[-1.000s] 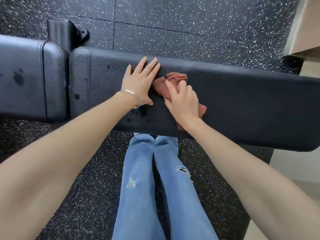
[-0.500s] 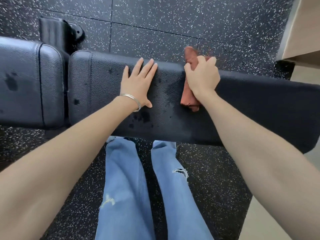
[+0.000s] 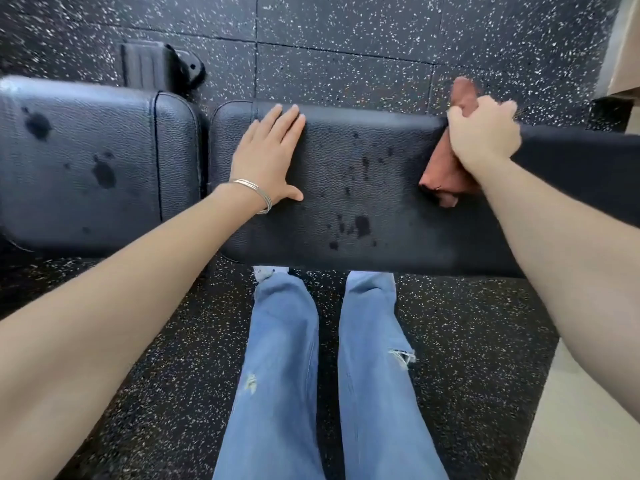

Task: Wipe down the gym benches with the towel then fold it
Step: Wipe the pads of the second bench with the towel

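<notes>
A long black padded bench [image 3: 346, 188] runs across the view, its surface dotted with dark wet spots. My left hand [image 3: 268, 157] lies flat on the pad near its left end, fingers straight, a silver bangle on the wrist. My right hand [image 3: 483, 133] grips a bunched rust-red towel [image 3: 441, 174] and holds it against the pad at its far edge. One end of the towel sticks up past the far edge; the other trails toward me below the hand.
A second black pad [image 3: 86, 161] with wet spots sits to the left, separated by a narrow gap. A black bench foot [image 3: 156, 67] stands behind on the speckled rubber floor [image 3: 346, 39]. My legs in blue jeans [image 3: 284, 358] stand in front. A pale wall edge is at the far right.
My right hand has slid the towel rightward along the pad and up to its far edge. The left hand has stayed flat in the same place.
</notes>
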Action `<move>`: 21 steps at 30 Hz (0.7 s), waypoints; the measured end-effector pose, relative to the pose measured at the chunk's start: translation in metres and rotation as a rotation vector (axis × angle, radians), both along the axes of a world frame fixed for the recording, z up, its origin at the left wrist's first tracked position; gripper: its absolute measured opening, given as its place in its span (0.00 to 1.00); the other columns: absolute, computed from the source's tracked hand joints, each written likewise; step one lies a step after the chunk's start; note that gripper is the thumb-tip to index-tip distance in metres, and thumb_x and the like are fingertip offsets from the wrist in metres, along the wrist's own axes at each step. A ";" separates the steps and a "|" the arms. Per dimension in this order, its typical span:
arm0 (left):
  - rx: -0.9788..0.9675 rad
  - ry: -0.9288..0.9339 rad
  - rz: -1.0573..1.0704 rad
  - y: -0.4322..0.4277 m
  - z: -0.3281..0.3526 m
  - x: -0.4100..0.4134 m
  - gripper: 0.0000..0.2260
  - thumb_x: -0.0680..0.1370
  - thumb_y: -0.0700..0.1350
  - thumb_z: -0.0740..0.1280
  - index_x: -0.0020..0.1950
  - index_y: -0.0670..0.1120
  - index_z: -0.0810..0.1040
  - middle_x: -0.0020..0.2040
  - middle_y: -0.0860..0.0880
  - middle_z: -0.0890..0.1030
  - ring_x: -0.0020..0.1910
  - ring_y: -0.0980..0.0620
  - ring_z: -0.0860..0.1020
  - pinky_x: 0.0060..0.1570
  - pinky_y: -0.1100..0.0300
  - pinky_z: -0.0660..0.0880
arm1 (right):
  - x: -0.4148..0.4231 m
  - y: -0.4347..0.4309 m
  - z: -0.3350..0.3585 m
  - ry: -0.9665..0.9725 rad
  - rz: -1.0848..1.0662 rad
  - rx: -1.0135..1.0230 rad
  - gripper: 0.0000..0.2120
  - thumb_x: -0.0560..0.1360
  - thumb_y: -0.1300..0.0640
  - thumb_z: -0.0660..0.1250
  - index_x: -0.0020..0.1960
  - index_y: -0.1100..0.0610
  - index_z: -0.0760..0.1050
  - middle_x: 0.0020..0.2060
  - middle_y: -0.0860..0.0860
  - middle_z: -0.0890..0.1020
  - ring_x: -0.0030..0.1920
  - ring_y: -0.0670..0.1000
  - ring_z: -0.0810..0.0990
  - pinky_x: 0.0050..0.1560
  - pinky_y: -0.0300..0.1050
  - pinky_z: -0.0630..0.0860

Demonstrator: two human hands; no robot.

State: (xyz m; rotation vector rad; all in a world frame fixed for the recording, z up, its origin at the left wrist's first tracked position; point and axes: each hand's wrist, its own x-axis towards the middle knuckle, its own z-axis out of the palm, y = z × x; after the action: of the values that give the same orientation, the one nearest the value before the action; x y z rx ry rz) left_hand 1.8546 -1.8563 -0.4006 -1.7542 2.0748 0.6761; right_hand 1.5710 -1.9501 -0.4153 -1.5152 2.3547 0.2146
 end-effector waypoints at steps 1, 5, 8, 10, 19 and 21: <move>-0.006 0.011 -0.009 0.001 -0.001 0.004 0.54 0.64 0.59 0.75 0.78 0.43 0.47 0.78 0.47 0.48 0.77 0.46 0.46 0.75 0.50 0.48 | 0.016 -0.001 -0.001 -0.009 -0.009 -0.005 0.24 0.75 0.43 0.57 0.63 0.57 0.71 0.63 0.60 0.69 0.59 0.64 0.73 0.59 0.54 0.69; -0.012 0.013 -0.068 0.007 -0.002 0.012 0.51 0.68 0.60 0.72 0.77 0.39 0.46 0.78 0.44 0.47 0.77 0.45 0.46 0.75 0.50 0.48 | 0.104 0.024 -0.005 -0.077 0.187 -0.113 0.21 0.73 0.43 0.58 0.60 0.55 0.73 0.59 0.58 0.71 0.55 0.61 0.74 0.51 0.50 0.71; -0.020 0.008 -0.085 0.011 -0.001 0.023 0.49 0.70 0.59 0.72 0.76 0.37 0.46 0.78 0.43 0.47 0.77 0.45 0.46 0.75 0.53 0.47 | 0.152 0.061 -0.008 -0.177 0.304 -0.184 0.20 0.72 0.45 0.60 0.61 0.53 0.73 0.56 0.57 0.72 0.52 0.58 0.74 0.46 0.49 0.72; -0.024 0.016 -0.079 0.014 0.001 0.032 0.48 0.70 0.58 0.72 0.76 0.37 0.47 0.78 0.43 0.47 0.77 0.46 0.46 0.75 0.55 0.44 | 0.152 0.084 -0.005 -0.224 0.336 -0.193 0.21 0.72 0.46 0.62 0.63 0.52 0.71 0.52 0.56 0.72 0.50 0.58 0.74 0.43 0.49 0.72; -0.026 -0.022 -0.121 0.016 -0.002 0.037 0.48 0.71 0.58 0.69 0.76 0.37 0.44 0.78 0.42 0.44 0.77 0.46 0.44 0.74 0.56 0.43 | 0.038 0.074 -0.009 0.112 -0.340 -0.182 0.23 0.74 0.47 0.59 0.68 0.50 0.66 0.64 0.59 0.68 0.58 0.61 0.72 0.56 0.54 0.69; -0.025 -0.024 -0.123 0.016 -0.002 0.037 0.48 0.71 0.59 0.69 0.76 0.36 0.44 0.78 0.42 0.44 0.77 0.45 0.44 0.75 0.55 0.45 | 0.067 0.060 -0.011 0.111 -0.396 -0.188 0.23 0.75 0.47 0.58 0.69 0.51 0.66 0.65 0.59 0.67 0.58 0.61 0.71 0.56 0.54 0.69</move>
State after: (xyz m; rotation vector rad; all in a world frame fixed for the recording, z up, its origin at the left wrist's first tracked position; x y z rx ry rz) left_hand 1.8913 -1.8404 -0.4029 -1.6232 2.1626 0.5930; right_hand 1.6380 -1.8899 -0.4267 -1.0979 2.7685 -0.0212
